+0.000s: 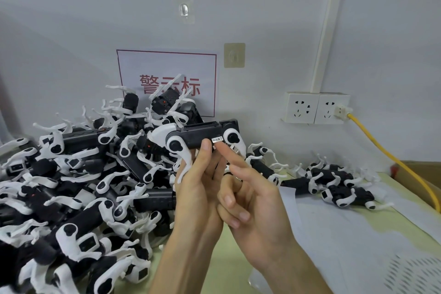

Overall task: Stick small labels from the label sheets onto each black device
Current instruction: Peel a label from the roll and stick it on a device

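My left hand (198,188) holds up a black device (202,136) with white legs, thumb on its front face and fingers behind it. A small white label (217,140) sits on the device's front near its right end. My right hand (253,200) has its index finger stretched out, the tip touching just under the label, the other fingers curled. A big pile of like devices (78,179) fills the left of the table. A smaller group of devices (334,181) lies at the right. Label sheets (358,246) lie on the table at the right.
Behind the pile a sign with a red border (167,67) hangs on the wall. Wall sockets (317,107) carry a plug with a yellow cable (393,162) running down to the right. A cardboard box (422,174) stands at the right edge.
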`<action>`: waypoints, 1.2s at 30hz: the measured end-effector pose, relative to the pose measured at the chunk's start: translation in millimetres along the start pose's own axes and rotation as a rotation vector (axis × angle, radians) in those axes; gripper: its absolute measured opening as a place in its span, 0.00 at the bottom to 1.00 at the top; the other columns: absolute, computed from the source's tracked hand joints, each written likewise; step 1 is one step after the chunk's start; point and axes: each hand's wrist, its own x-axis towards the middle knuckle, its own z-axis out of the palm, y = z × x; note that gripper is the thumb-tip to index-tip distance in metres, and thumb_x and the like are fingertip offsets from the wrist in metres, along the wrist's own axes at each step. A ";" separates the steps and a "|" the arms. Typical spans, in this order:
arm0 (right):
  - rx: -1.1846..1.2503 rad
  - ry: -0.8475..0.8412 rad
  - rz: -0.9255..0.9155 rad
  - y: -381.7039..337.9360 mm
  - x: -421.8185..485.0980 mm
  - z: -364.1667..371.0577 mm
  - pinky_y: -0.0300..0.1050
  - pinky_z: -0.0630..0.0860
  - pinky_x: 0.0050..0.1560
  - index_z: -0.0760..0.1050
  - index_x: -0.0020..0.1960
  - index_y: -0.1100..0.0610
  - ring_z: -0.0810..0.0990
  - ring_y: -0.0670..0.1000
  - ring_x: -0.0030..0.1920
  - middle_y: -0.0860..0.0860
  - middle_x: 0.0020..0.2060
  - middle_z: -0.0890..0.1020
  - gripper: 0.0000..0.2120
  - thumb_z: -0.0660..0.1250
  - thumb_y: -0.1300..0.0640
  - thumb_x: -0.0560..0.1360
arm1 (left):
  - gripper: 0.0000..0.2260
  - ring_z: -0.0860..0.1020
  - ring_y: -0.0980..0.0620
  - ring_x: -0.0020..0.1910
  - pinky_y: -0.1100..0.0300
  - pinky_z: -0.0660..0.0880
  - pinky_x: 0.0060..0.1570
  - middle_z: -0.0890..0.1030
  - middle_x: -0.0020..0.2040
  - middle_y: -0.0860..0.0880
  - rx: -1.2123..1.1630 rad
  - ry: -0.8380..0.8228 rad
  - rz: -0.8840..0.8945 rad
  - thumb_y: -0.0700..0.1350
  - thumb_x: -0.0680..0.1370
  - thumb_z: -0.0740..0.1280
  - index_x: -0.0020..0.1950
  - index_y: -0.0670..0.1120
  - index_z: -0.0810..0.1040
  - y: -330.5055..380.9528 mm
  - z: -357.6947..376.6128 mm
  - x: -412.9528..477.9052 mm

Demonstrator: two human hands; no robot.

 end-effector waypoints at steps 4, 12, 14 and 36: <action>-0.011 0.006 -0.008 0.1 -1.1 1.5 0.38 0.58 0.23 0.84 0.61 0.51 0.59 0.44 0.19 0.52 0.24 0.71 0.20 0.65 0.55 0.71 | 0.05 0.80 0.55 0.36 0.63 0.78 0.32 0.78 0.36 0.51 0.010 -0.009 0.033 0.48 0.72 0.74 0.36 0.53 0.82 1.1 1.6 -1.2; -0.020 0.014 -0.010 1.8 -2.3 2.3 0.39 0.57 0.23 0.83 0.62 0.52 0.59 0.44 0.20 0.52 0.24 0.71 0.21 0.64 0.56 0.71 | 0.11 0.79 0.54 0.30 0.64 0.72 0.24 0.79 0.33 0.51 0.110 0.013 0.041 0.50 0.75 0.72 0.32 0.52 0.82 1.5 1.8 -1.8; -0.017 0.018 -0.005 1.9 -2.1 2.3 0.38 0.58 0.23 0.84 0.61 0.52 0.59 0.44 0.19 0.52 0.25 0.71 0.20 0.65 0.56 0.71 | 0.11 0.79 0.54 0.29 0.65 0.71 0.23 0.79 0.33 0.51 0.117 0.015 0.045 0.51 0.74 0.72 0.32 0.52 0.81 1.5 1.2 -1.5; -0.054 0.020 -0.010 3.6 -2.7 3.4 0.39 0.57 0.24 0.84 0.60 0.52 0.58 0.44 0.20 0.52 0.24 0.71 0.20 0.65 0.55 0.70 | 0.12 0.78 0.52 0.35 0.63 0.75 0.28 0.77 0.35 0.50 0.047 0.087 0.041 0.49 0.70 0.76 0.36 0.48 0.74 0.9 1.3 0.2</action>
